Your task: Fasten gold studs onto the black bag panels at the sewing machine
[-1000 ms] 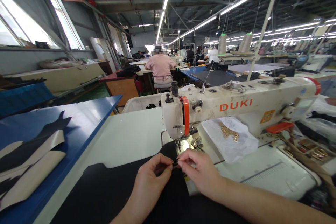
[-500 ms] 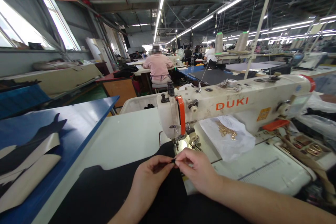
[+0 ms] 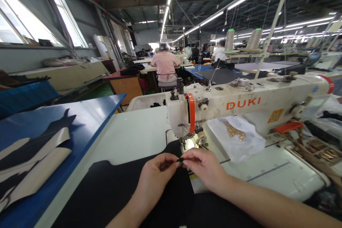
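Between the fingertips of both my hands is a small black piece, too small to make out in detail. My left hand pinches it from the left, and my right hand pinches it from the right. Both hands hover just in front of the needle area of a white sewing machine marked DUKI. Beneath them a large black sheet of material lies over the machine table, one end reaching close to the presser foot.
Gold-coloured metal pieces lie on white plastic under the machine arm. At the left, black and beige cut pieces rest on a blue table. A white bin stands behind. Ahead, a person in pink sits facing away.
The view has shifted slightly, so the machine and tables appear further right. My hands keep pinching the small black piece, in nearly the same place before the needle.
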Demonstrator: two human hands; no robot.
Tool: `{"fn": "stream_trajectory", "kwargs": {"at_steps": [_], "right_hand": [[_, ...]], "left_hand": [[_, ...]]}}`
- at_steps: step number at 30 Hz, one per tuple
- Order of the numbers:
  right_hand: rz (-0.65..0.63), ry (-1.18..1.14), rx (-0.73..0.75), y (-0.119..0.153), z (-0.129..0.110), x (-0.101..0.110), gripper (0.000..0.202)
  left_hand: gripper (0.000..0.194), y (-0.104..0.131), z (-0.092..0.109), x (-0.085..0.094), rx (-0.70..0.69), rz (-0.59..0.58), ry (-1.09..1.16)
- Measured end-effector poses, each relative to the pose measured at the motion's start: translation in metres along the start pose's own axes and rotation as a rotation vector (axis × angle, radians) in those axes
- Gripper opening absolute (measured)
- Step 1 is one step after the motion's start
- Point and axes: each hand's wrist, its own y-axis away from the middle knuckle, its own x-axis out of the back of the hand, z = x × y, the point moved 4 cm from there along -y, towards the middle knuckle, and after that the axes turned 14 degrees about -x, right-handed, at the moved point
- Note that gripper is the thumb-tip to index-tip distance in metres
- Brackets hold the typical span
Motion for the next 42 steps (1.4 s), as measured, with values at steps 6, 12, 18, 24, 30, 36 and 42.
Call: {"fn": "stream_trajectory", "kwargs": {"at_steps": [6,12,18,24,30,36,42], "right_hand": [[-0.029,-0.033,-0.037,-0.002,0.002,-0.001,0.008],[0.005,0.105,-0.023,-0.003,0.001,-0.002,0.009],[0.01,0.111,-0.076,-0.005,0.006,-0.001,0.01],[0.007,0.181,-0.06,-0.005,0.006,-0.003,0.008],[-0.021,0.305,-0.166,-0.006,0.001,0.003,0.009],[-0.127,0.321,-0.325,-0.025,0.0,0.001,0.011],[-0.174,0.391,-0.38,-0.043,-0.005,-0.009,0.013]], "left_hand": [[0.017,0.0,-0.002,-0.001,-0.007,-0.039,-0.041],[0.022,-0.001,-0.004,-0.001,0.001,-0.068,-0.135],[0.026,-0.005,-0.003,0.005,0.053,-0.135,-0.075],[0.033,-0.022,0.008,0.014,-0.158,-0.219,-0.399],[0.041,-0.008,-0.005,0.005,-0.64,-0.367,-1.004],[0.05,0.017,-0.005,0.004,-0.584,-0.315,-1.05],[0.057,0.024,-0.005,0.003,-0.535,-0.311,-0.99]]}}
